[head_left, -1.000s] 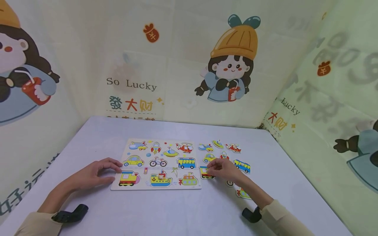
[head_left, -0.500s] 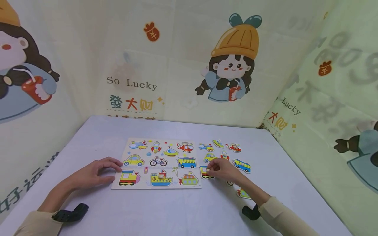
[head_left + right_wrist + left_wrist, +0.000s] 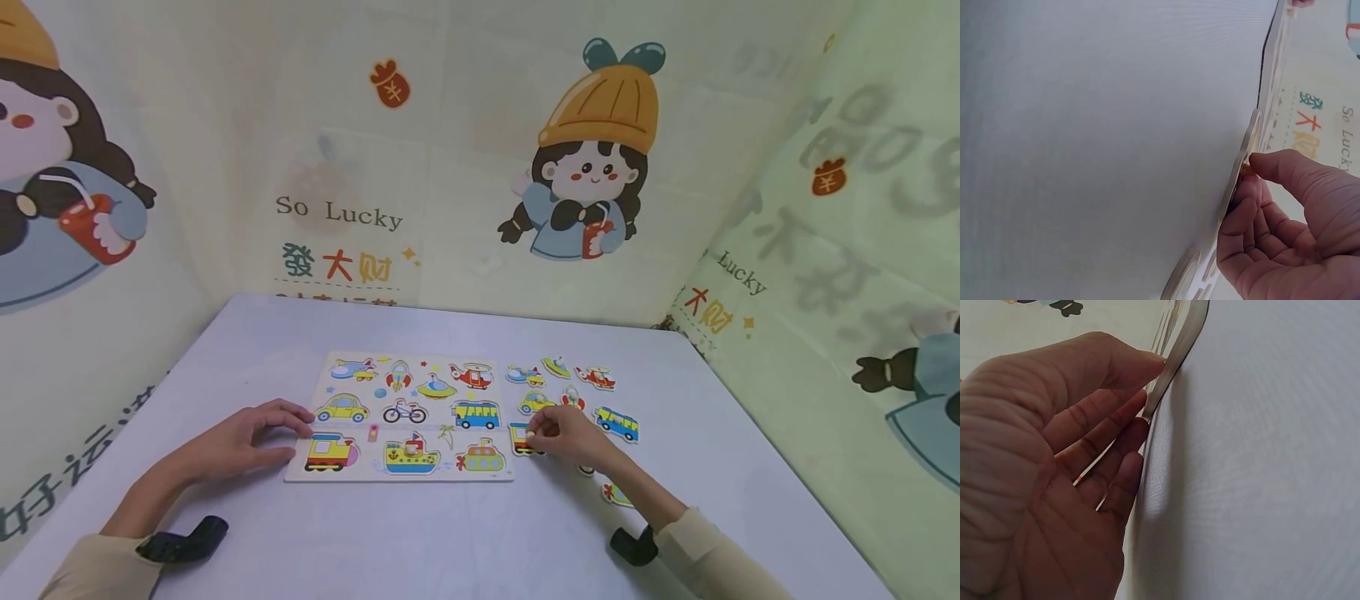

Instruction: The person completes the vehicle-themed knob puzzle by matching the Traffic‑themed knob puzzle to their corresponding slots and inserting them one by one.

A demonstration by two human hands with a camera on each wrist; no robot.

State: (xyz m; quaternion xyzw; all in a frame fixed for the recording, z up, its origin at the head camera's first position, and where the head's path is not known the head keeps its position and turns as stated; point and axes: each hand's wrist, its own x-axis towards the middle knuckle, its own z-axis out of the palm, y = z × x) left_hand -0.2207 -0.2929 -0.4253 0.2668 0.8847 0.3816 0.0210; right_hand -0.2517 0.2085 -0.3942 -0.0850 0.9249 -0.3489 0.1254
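A pale peg puzzle board (image 3: 367, 468) with vehicle pictures lies flat on the table. My left hand (image 3: 251, 442) rests at its left edge, fingers loosely bent; in the left wrist view the thumb (image 3: 1138, 369) touches the board's edge. Right of the board, my right hand (image 3: 566, 433) pinches the small knob of a train puzzle piece (image 3: 519, 437). The right wrist view shows thumb and forefinger on that knob, with the piece (image 3: 1238, 165) seen edge-on. Fingers cover part of the train. A boat piece (image 3: 411, 460) with a knob sits in the board's lower row.
Several loose pieces lie right of the board: an airplane (image 3: 525, 377), a flying saucer (image 3: 556, 367), a helicopter (image 3: 596, 378), a car (image 3: 534, 402), a rocket (image 3: 573, 398), a bus (image 3: 617, 424) and a submarine (image 3: 615, 495). A bicycle piece (image 3: 587, 471) is mostly hidden by the right forearm.
Both hands stay in practically the same places, and the train piece has not visibly moved. Only the head view shifts slightly.
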